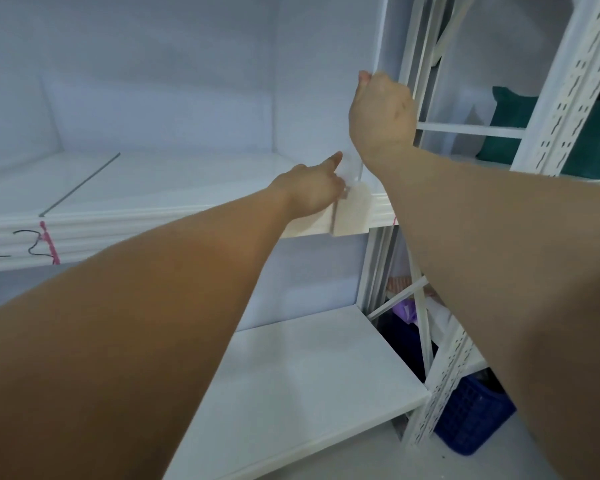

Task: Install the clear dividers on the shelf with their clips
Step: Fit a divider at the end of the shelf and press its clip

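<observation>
A clear divider [321,98] stands upright at the right end of the white upper shelf [160,188]. My right hand [381,116] grips its front edge high up. My left hand [312,188] pinches the clear clip [349,174] at the divider's lower front corner, with the index finger pointing along it. A whitish clip piece [352,213] hangs over the shelf's ribbed front lip just below that hand. Whether the clip is fully seated is hard to tell.
A thin dark line [80,185] runs across the shelf at the left, above pink and black marks [44,242] on the lip. A lower white shelf [309,382] sits beneath. Perforated white rack posts [568,84], a teal cushion [513,123] and a blue crate [471,414] stand right.
</observation>
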